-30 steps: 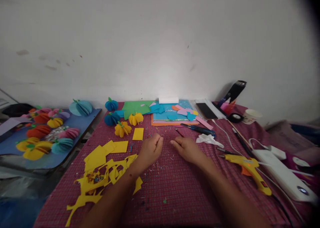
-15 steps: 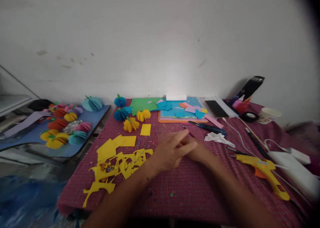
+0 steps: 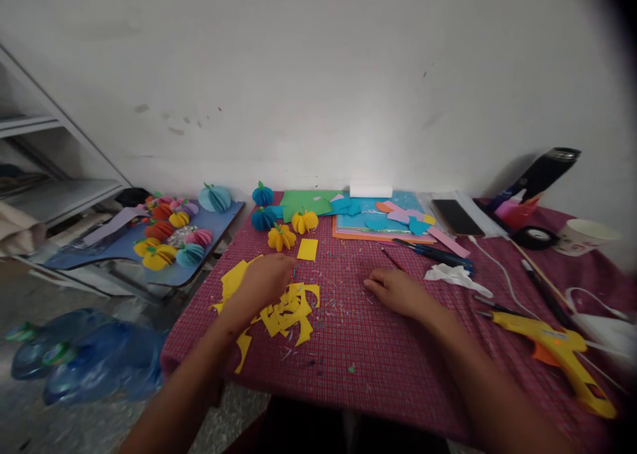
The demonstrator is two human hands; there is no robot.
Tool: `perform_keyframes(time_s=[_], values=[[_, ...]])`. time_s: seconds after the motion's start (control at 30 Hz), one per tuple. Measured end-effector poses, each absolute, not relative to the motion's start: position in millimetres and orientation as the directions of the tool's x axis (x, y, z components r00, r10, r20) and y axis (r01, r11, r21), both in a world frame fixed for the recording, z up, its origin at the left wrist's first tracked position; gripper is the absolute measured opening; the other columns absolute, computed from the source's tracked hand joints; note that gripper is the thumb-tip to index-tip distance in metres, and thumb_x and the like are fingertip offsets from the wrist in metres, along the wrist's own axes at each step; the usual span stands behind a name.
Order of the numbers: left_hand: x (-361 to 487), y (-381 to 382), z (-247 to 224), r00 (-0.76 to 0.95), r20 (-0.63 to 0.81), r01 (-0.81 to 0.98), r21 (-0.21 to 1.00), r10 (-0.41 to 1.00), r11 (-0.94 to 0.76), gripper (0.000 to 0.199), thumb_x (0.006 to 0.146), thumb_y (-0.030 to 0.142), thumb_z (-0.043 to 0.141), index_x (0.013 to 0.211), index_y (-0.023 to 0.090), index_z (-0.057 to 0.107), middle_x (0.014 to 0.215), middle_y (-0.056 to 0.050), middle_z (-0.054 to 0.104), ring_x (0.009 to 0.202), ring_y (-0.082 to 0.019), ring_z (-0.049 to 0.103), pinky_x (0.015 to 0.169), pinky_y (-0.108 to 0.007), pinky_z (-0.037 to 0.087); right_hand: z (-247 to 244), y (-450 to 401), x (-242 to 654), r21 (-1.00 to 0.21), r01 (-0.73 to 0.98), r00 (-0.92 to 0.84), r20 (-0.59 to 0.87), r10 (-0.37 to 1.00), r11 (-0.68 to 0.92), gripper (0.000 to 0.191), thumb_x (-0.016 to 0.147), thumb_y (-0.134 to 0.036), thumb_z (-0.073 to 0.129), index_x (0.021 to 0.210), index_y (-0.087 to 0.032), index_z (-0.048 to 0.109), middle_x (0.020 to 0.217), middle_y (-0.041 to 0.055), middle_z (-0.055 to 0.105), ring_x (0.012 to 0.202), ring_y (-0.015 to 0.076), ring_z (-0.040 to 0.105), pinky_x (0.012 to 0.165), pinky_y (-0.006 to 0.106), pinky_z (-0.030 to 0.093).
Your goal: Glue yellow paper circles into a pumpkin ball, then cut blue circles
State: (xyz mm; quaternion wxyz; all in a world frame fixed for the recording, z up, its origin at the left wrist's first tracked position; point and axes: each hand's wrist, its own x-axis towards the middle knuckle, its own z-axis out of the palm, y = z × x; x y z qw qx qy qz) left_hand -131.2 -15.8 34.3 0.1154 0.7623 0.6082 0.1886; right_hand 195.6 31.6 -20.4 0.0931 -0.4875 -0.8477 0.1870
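Over the yellow paper scraps (image 3: 291,311) at the left of the table is my left hand (image 3: 266,278), palm down; its fingertips are hidden, and whether they hold anything does not show. My right hand (image 3: 395,291) rests on the red checked cloth (image 3: 368,354) right of the centre, fingers curled together, with nothing visible in them. A thin dark stick (image 3: 393,258) lies just beyond it. Behind the scraps are a yellow paper square (image 3: 307,249) and small yellow paper pumpkins (image 3: 281,237).
Paper pumpkins (image 3: 159,257) cover a blue side table (image 3: 219,238). To the right are a yellow glue gun (image 3: 562,354), a phone (image 3: 456,218), crumpled tissue (image 3: 455,276), a paper cup (image 3: 582,236) and a black flask (image 3: 552,172). Blue bottles (image 3: 94,361) lie on the floor.
My hands, together over the middle before, are now apart, the left over the scraps. The yellow scraps are gathered closer together. The view has shifted left, showing shelves and bottles.
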Motion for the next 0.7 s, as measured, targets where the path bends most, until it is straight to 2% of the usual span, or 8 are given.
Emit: perform_keyframes(time_s=[0.13,0.2,0.23,0.3,0.43,0.5,0.6,0.7], values=[[-197.6,-19.7,36.1,0.027,0.088,0.980,0.195,0.996,-0.044,0.026,0.084,0.016,0.053,0.102,0.016,0.072,0.109,-0.016,0.072,0.102,-0.034,0.067,0.094,-0.047,0.048,-21.2,31.6,195.4,-0.423,0.780,-0.516,-0.015,0.857,0.462,0.035,0.097,-0.041,0.047,0.076,-0.019,0.065,0.081,0.0067,0.069,0.072,0.0182,0.060,0.065,0.029,0.035],[-213.3,-18.8,32.7,0.044,0.032,0.995,0.092,0.999,-0.047,0.032,0.087,0.019,0.050,0.112,0.019,0.071,0.114,-0.013,0.072,0.108,-0.031,0.066,0.097,-0.043,0.048,-21.1,31.3,195.6,-0.426,0.778,-0.516,-0.012,0.857,0.462,0.035,0.098,-0.041,0.046,0.076,-0.019,0.064,0.081,0.0064,0.069,0.072,0.0180,0.060,0.064,0.029,0.034],[-216.8,-16.9,29.7,0.055,0.039,0.995,0.084,0.998,-0.058,0.035,0.087,0.020,0.050,0.115,0.018,0.070,0.118,-0.014,0.072,0.111,-0.031,0.065,0.099,-0.043,0.047,-21.1,31.2,195.8,-0.425,0.778,-0.517,-0.012,0.856,0.464,0.035,0.098,-0.041,0.046,0.076,-0.019,0.064,0.081,0.0061,0.069,0.072,0.0178,0.060,0.064,0.029,0.034],[-216.2,-10.8,22.4,0.088,0.052,0.988,0.121,0.995,-0.094,0.036,0.087,0.021,0.049,0.115,0.016,0.070,0.120,-0.015,0.071,0.113,-0.031,0.064,0.101,-0.044,0.046,-21.4,31.5,196.1,-0.422,0.776,-0.523,-0.016,0.852,0.468,0.036,0.098,-0.042,0.045,0.076,-0.019,0.063,0.081,0.0056,0.069,0.072,0.0177,0.060,0.065,0.028,0.035],[-198.7,4.9,9.8,0.297,0.046,0.914,0.277,0.954,-0.298,0.037,0.080,0.023,0.059,0.114,0.018,0.070,0.123,-0.013,0.069,0.113,-0.030,0.063,0.103,-0.042,0.045,-22.6,32.9,196.8,-0.437,0.765,-0.530,-0.011,0.848,0.472,0.037,0.098,-0.041,0.044,0.076,-0.019,0.064,0.079,0.0053,0.068,0.072,0.0177,0.060,0.066,0.028,0.036],[-190.3,11.6,7.0,0.384,0.032,0.879,0.295,0.923,-0.376,0.040,0.076,0.021,0.061,0.115,0.020,0.070,0.124,-0.012,0.069,0.115,-0.029,0.062,0.104,-0.040,0.044,-22.6,33.3,197.0,-0.443,0.758,-0.533,0.002,0.846,0.478,0.037,0.098,-0.041,0.045,0.076,-0.019,0.064,0.079,0.0053,0.068,0.071,0.0177,0.059,0.065,0.028,0.035],[-183.8,17.5,6.9,0.367,0.042,0.889,0.279,0.929,-0.364,0.049,0.070,0.021,0.066,0.118,0.020,0.068,0.124,-0.014,0.068,0.114,-0.031,0.061,0.100,-0.040,0.045,-22.2,33.6,197.3,-0.443,0.753,-0.540,0.005,0.842,0.486,0.036,0.097,-0.040,0.046,0.075,-0.019,0.064,0.079,0.0058,0.068,0.071,0.0179,0.059,0.064,0.029,0.035],[-182.1,18.0,9.2,0.333,0.037,0.905,0.270,0.942,-0.330,0.035,0.070,0.023,0.064,0.104,0.021,0.072,0.110,-0.013,0.072,0.104,-0.029,0.064,0.092,-0.037,0.047,-22.8,33.9,197.9,-0.445,0.758,-0.535,-0.008,0.845,0.476,0.035,0.097,-0.040,0.047,0.076,-0.019,0.064,0.080,0.0059,0.069,0.073,0.0182,0.060,0.065,0.029,0.035]])
